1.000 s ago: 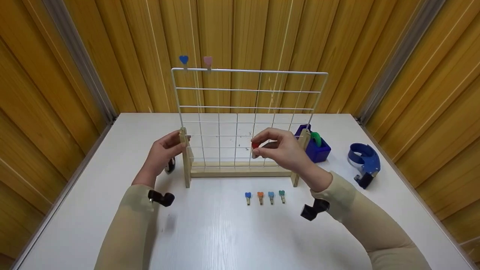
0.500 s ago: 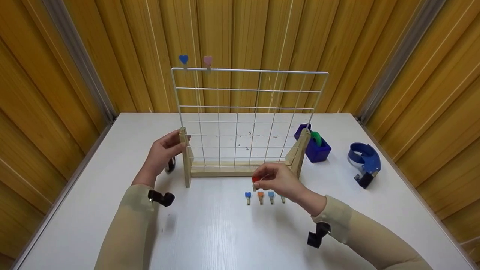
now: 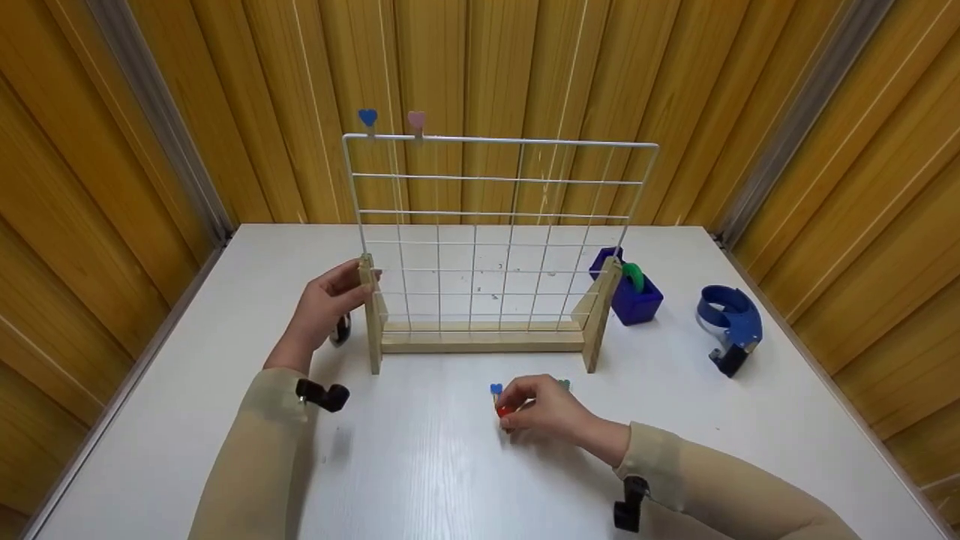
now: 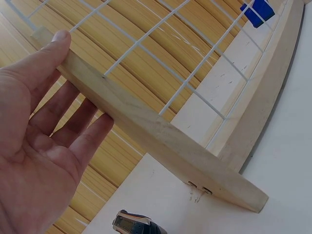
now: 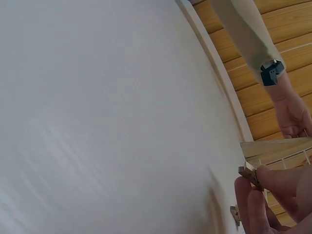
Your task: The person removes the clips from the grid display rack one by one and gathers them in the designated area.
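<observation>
I read the right hand [image 3: 551, 412] with thumb and fingertips clamped on a red heart clip [image 3: 504, 412], low at the white surface [image 3: 420, 457], about midway between its left and right edges — whether the clip touches down I cannot tell — and just beside a blue clip [image 3: 496, 388]. The left hand [image 3: 321, 306] grips the left post [image 3: 373, 337] of the rack [image 3: 480, 343], thumb on one side, fingers on the other. I log a blue tape dispenser [image 3: 742, 327] near the surface's right edge.
</observation>
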{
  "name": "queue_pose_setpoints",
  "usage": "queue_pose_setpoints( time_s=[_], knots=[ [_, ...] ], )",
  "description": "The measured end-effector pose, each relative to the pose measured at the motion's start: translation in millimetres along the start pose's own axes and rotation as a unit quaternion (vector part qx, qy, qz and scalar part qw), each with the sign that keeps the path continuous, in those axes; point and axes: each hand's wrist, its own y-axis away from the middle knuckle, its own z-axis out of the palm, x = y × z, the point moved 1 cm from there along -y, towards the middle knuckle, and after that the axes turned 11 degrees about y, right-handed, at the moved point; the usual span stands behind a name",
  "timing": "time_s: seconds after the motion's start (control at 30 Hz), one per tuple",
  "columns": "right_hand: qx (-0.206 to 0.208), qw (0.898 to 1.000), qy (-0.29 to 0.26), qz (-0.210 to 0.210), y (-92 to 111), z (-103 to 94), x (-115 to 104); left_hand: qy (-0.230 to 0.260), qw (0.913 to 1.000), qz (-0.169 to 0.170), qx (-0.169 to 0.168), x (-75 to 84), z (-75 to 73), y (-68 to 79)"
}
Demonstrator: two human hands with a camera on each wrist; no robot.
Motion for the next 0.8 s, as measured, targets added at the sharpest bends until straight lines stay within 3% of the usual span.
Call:
queue_pose_setpoints(
  time_s=[0.4,0.63,0.8],
  knots=[
    [0.003,0.998,0.065,0.008,0.9,14.7,3.6,-0.001,1.0000,-0.007,-0.003,-0.2,0.5,-0.5],
    [-0.013,0.997,0.068,0.014,0.6,14.0,0.3,0.002,0.9999,-0.011,-0.002,-0.9,-0.1,-1.0],
    [-0.025,0.998,0.050,0.023,-1.0,14.6,0.3,0.003,1.0000,0.008,-0.003,-2.9,-0.6,-0.9]
  ],
)
